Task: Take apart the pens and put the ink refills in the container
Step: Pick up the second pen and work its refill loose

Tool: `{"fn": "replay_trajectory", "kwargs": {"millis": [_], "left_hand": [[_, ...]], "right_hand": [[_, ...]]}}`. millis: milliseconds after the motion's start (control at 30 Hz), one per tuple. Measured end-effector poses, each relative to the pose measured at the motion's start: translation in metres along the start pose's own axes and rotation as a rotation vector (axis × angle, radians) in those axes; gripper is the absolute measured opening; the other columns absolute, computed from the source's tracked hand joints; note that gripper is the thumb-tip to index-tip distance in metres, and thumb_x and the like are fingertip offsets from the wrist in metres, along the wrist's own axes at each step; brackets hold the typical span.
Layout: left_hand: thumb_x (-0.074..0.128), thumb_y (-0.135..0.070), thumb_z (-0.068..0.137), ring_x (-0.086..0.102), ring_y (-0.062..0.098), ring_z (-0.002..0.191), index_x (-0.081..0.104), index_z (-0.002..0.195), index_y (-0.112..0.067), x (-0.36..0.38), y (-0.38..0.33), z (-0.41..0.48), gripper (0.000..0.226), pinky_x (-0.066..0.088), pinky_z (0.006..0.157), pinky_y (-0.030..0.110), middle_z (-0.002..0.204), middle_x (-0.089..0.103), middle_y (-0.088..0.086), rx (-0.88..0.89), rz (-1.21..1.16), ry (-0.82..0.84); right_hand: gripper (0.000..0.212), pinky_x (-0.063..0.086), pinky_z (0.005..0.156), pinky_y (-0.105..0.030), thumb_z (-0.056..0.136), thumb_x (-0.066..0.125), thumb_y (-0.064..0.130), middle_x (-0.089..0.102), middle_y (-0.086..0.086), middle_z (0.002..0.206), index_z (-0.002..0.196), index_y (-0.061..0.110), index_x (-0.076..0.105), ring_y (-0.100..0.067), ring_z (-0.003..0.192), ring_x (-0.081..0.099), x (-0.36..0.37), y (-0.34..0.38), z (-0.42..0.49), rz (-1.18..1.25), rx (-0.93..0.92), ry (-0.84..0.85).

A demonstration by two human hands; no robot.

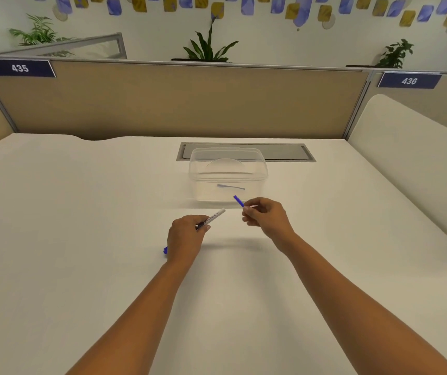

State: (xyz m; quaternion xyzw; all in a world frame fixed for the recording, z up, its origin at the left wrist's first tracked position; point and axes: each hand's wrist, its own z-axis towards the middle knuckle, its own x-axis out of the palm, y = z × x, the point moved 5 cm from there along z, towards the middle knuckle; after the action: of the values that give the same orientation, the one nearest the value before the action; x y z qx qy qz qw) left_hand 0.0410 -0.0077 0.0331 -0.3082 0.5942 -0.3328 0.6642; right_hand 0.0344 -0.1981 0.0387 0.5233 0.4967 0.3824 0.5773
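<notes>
here the left hand angles the pen barrel up-right toward the container.

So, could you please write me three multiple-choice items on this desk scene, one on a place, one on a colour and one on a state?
1. Where does the clear container stand?
A. beyond both hands
B. left of the left hand
C. on the partition

2. What colour is the piece in the right hand?
A. red
B. blue
C. green

3. What is the left hand doing?
A. lying flat and open
B. pointing
C. holding the white marker barrel

Answers: 1 A, it sits farther up the desk; 2 B, the piece is blue; 3 C, its fingers close round the barrel.
</notes>
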Motion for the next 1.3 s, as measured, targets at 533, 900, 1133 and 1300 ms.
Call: {"fn": "replay_trajectory", "kwargs": {"millis": [533, 900, 1133, 1300], "left_hand": [[0.062, -0.009, 0.081, 0.063, 0.031, 0.091, 0.068, 0.102, -0.008, 0.000, -0.002, -0.002, 0.021, 0.051, 0.085, 0.038, 0.102, 0.071, 0.014, 0.010, 0.009, 0.003], [0.062, -0.010, 0.081, 0.062, 0.031, 0.092, 0.068, 0.102, -0.012, -0.001, -0.002, -0.003, 0.022, 0.051, 0.085, 0.042, 0.102, 0.071, 0.012, 0.029, 0.046, 0.009], [0.062, -0.010, 0.081, 0.063, 0.031, 0.091, 0.068, 0.103, -0.011, -0.001, -0.003, -0.004, 0.022, 0.051, 0.084, 0.041, 0.101, 0.072, 0.013, 0.040, 0.052, 0.002], [0.062, -0.010, 0.081, 0.063, 0.031, 0.090, 0.068, 0.102, -0.011, -0.002, -0.003, -0.003, 0.022, 0.051, 0.084, 0.042, 0.100, 0.072, 0.013, 0.048, 0.065, 0.000]], "right_hand": [[0.014, 0.042, 0.055, -0.002, 0.085, 0.055, -0.001, 0.057, 0.002, 0.064, 0.092, 0.000, 0.067, -0.010, 0.059, 0.050, 0.007, 0.014, -0.002, -0.243, -0.184, -0.009], [0.014, 0.042, 0.069, -0.016, 0.084, 0.058, 0.001, 0.058, -0.004, 0.084, 0.093, 0.003, 0.069, -0.020, 0.078, 0.053, 0.008, 0.024, -0.002, -0.438, -0.322, 0.012], [0.014, 0.039, 0.062, -0.003, 0.084, 0.058, 0.002, 0.059, -0.003, 0.084, 0.094, 0.003, 0.068, -0.017, 0.077, 0.053, 0.009, 0.021, 0.000, -0.426, -0.312, 0.000], [0.015, 0.041, 0.068, -0.013, 0.084, 0.057, 0.000, 0.056, -0.003, 0.082, 0.093, 0.003, 0.069, -0.020, 0.077, 0.053, 0.010, 0.023, -0.001, -0.458, -0.330, 0.053]]}}
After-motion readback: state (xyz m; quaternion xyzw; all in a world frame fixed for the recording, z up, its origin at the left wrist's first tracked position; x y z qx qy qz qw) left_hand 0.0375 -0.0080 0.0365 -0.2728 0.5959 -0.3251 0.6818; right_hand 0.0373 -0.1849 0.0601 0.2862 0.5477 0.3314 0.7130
